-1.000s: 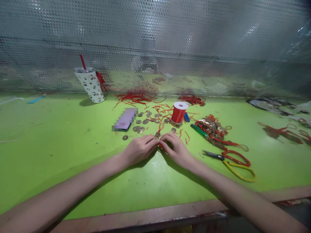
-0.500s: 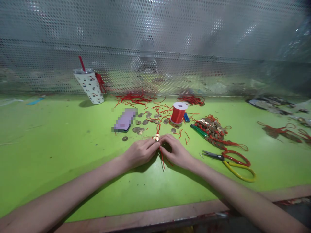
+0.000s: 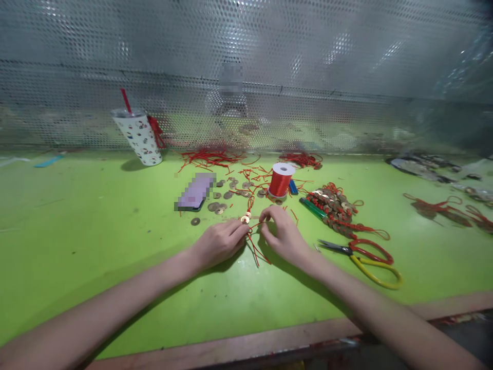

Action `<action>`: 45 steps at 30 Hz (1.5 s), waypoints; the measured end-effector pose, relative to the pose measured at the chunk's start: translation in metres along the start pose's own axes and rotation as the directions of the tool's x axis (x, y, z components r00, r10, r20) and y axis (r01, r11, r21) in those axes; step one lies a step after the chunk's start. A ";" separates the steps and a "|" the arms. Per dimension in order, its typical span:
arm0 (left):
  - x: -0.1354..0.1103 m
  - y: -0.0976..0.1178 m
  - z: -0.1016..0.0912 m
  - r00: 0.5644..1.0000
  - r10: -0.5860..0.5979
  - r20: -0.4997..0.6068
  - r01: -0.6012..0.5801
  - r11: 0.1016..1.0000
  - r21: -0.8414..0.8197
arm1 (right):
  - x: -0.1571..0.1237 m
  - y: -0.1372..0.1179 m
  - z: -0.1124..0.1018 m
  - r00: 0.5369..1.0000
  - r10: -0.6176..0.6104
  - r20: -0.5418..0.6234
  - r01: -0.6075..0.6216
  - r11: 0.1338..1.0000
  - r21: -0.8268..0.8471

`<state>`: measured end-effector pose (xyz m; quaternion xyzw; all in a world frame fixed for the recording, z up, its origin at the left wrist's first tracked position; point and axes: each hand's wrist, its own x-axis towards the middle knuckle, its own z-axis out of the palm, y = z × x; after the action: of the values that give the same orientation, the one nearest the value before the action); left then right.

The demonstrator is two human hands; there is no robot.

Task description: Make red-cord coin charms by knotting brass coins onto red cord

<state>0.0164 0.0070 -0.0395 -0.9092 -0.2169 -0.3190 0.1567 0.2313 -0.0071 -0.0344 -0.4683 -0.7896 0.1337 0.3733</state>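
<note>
Right hand (image 3: 279, 232): drawn slightly rightward, pinching thin red cord (image 3: 256, 224). Left hand (image 3: 223, 240) (narrow gap between the two): grasping strung, round brassy coins (image 3: 246, 218), frame centre. Smooth green counter (image 3: 169, 308): brownish front edge (image 3: 215, 351) along bottom; perforated panel (image 3: 288, 56), upper frame.

Left forearm (image 3: 127, 300) and right forearm (image 3: 385, 311), both bare
I see them slim toward the wrists (image 3: 192, 259); left hand (image 3: 219, 241) and right hand (image 3: 284, 237) are uncovered too, with slender fingers (image 3: 236, 234).
</note>
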 end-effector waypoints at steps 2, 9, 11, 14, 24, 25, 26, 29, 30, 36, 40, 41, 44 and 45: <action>0.000 0.000 0.000 1.000 0.011 -0.016 -0.011 1.000 0.010 | 0.001 0.000 -0.001 0.999 0.036 0.009 -0.036 0.999 0.039; 0.000 0.000 -0.001 1.000 0.026 -0.014 -0.025 1.000 0.015 | -0.002 -0.007 0.005 0.986 0.046 0.160 -0.058 0.996 0.068; 0.000 0.000 -0.001 1.000 0.011 -0.010 -0.011 1.000 0.010 | -0.003 -0.009 0.006 0.982 0.053 0.179 -0.068 0.994 0.080; 0.000 0.000 0.000 1.000 -0.018 -0.008 0.018 1.000 -0.013 | -0.003 -0.010 0.003 0.980 0.087 0.182 -0.119 0.977 0.177; -0.002 0.000 0.001 0.998 -0.069 -0.002 0.068 0.994 -0.087 | 0.004 -0.014 -0.009 0.870 0.330 0.367 -0.468 0.787 0.401; -0.002 0.000 0.000 0.998 -0.058 0.003 0.058 0.995 -0.075 | 0.004 -0.015 -0.009 0.845 0.338 0.414 -0.506 0.757 0.414; -0.001 0.000 0.000 0.999 -0.046 0.006 0.047 0.997 -0.063 | 0.004 -0.017 -0.009 0.817 0.340 0.466 -0.545 0.718 0.433; 0.000 0.000 -0.001 1.000 -0.014 0.002 0.014 0.999 -0.045 | 0.004 -0.018 -0.010 0.735 0.307 0.605 -0.647 0.586 0.489; 0.000 0.000 -0.001 1.000 -0.009 0.000 0.009 0.999 -0.048 | 0.005 -0.018 -0.010 0.715 0.284 0.638 -0.666 0.555 0.499; 0.000 0.001 -0.001 1.000 -0.010 -0.002 0.010 0.997 -0.078 | 0.005 -0.018 -0.011 0.641 0.113 0.759 -0.705 0.477 0.525; 0.002 0.004 -0.003 0.978 -0.204 0.044 0.209 0.940 -0.271 | 0.004 -0.016 -0.009 0.680 0.167 0.714 -0.703 0.424 0.571; 0.003 0.004 -0.005 0.957 -0.280 0.079 0.289 0.892 -0.348 | 0.003 -0.015 -0.007 0.690 0.204 0.694 -0.707 0.393 0.588; 0.009 0.004 -0.011 0.856 -0.470 0.213 0.506 0.681 -0.530 | 0.004 -0.010 -0.003 0.696 0.303 0.652 -0.719 0.299 0.628; 0.010 0.004 -0.012 0.817 -0.518 0.254 0.560 0.606 -0.565 | 0.004 -0.008 -0.002 0.696 0.321 0.642 -0.718 0.277 0.639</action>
<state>0.0190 0.0018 -0.0241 -0.8103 -0.3687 -0.3745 -0.2591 0.2259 -0.0082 -0.0265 -0.4147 -0.4613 0.7157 0.3209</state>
